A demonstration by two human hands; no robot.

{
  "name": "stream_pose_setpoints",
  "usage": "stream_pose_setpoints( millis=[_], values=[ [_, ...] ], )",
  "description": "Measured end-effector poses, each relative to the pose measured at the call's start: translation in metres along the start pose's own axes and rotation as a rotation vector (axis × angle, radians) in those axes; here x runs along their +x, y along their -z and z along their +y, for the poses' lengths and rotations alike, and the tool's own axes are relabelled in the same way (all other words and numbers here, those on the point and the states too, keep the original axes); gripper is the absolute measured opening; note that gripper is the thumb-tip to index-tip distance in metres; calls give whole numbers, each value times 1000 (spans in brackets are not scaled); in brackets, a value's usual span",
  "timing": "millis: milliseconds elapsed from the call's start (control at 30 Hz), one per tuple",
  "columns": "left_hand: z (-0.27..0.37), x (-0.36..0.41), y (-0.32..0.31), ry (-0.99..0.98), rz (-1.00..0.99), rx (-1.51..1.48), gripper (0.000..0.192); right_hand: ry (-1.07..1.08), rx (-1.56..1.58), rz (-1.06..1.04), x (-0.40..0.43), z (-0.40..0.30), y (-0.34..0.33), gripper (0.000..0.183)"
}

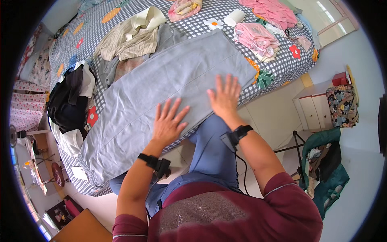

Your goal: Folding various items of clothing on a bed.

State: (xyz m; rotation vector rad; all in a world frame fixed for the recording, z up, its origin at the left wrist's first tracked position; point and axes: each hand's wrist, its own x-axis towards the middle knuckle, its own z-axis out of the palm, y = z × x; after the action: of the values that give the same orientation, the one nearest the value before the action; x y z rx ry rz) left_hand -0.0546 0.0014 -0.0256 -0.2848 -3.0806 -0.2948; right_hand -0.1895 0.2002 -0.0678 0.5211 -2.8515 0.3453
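Observation:
A pair of light grey trousers (pixel 181 81) lies lengthwise across the near side of the bed, one leg over the other, with soft wrinkles toward the waistband at lower left. My left hand (pixel 169 121) rests palm down on the near edge of the cloth, fingers spread. Farther right, my right hand (pixel 225 96) is also palm down over the trousers, fingers apart and slightly blurred. Neither hand grips anything. Each wrist wears a black strap with a small device and a cable.
A checked bedsheet (pixel 208 24) covers the bed. Beyond the trousers lies a beige ribbed garment (pixel 130 39); black clothing (pixel 68 103) is heaped left. Pink garments (pixel 257 40) and a white roll (pixel 234 17) lie at the far right. A green fabric hamper (pixel 323 160) stands right.

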Motion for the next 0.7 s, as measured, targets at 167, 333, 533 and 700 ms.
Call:
stream_pose_setpoints(
  millis=[167,333,533,700],
  values=[
    [-72,-54,0,374,184,-17,51,-202,-146,38,3,74,11,65],
    [-97,-33,13,429,203,108,48,154,166,70,17,-26,27,61],
    [-112,34,-3,343,165,32,47,593,414,-102,4,-127,-3,51],
    [-153,26,-4,530,121,80,49,481,142,34,65,-25,-16,45]
  ],
)
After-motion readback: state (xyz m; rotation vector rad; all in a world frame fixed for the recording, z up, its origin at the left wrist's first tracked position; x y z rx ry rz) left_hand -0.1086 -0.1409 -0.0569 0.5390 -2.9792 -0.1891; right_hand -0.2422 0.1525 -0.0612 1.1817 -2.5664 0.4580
